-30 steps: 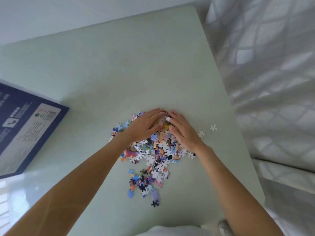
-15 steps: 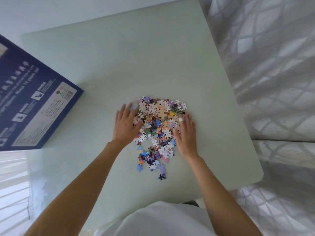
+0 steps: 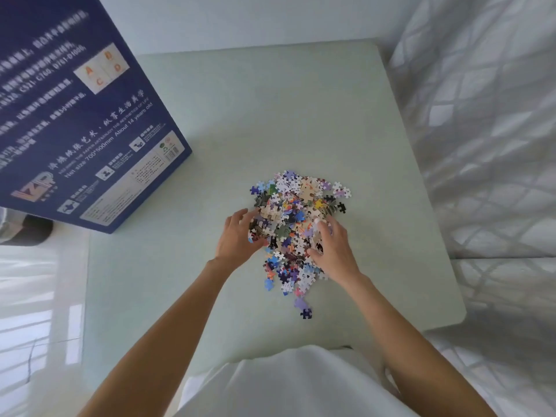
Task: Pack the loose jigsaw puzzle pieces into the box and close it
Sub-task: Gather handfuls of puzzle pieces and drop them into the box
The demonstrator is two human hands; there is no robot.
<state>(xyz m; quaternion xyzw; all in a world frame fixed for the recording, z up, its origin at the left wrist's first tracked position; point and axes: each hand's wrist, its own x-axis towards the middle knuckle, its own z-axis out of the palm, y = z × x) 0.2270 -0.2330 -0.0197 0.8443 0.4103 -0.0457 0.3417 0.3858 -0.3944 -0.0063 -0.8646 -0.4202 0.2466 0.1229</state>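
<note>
Between both hands' curled fingers [image 3: 240,218], puzzle pieces [image 3: 296,224] (heaped).

The table [image 3: 301,115] has a smooth, pale green top with a soft satin sheen. On it the puzzle pieces [image 3: 296,224] look like thin printed card, some showing plain white backs. The navy box [image 3: 78,121] at the far left is printed cardboard, slightly glossy. To the right hangs sheer white cloth [image 3: 487,130]; the near-left floor [image 3: 36,311] shines like polished tile.
</note>
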